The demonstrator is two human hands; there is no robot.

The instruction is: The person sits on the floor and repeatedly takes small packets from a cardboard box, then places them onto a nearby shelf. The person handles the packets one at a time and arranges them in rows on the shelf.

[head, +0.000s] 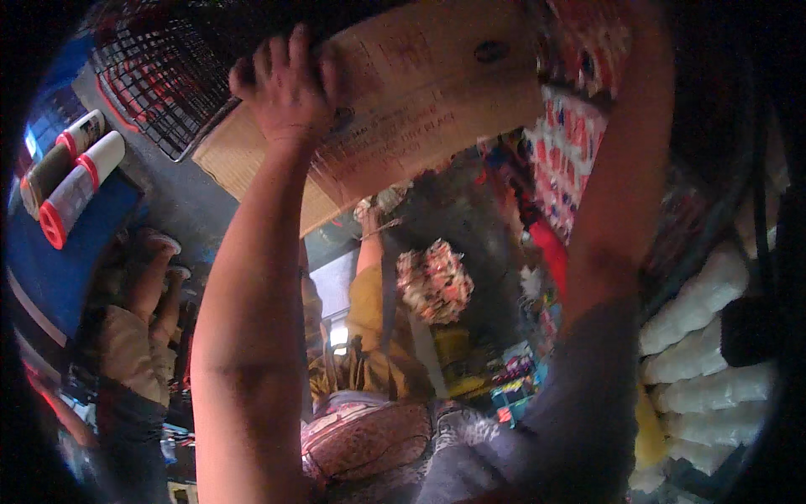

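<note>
My left hand (283, 94) is at the upper edge of a large brown cardboard box (403, 126), fingers spread and bent over the edge, the thumb side against its printed face. The box is tilted and held high before me; its top runs into darkness. Beside the same hand is a black wire basket (170, 82). My right forearm (611, 208) reaches up past the box's right end, and its hand is out of view in the dark. Strips of red and white packets (567, 151) hang between that arm and the box.
Cylindrical containers with red ends (88, 170) lie on a blue surface (75, 252) at left. Another person's legs (151, 290) are close by. A bundle of small packets (434, 280) is below the box. White plastic-wrapped stacks (699, 359) line the right. A patterned waist bag (371, 435) is at my waist.
</note>
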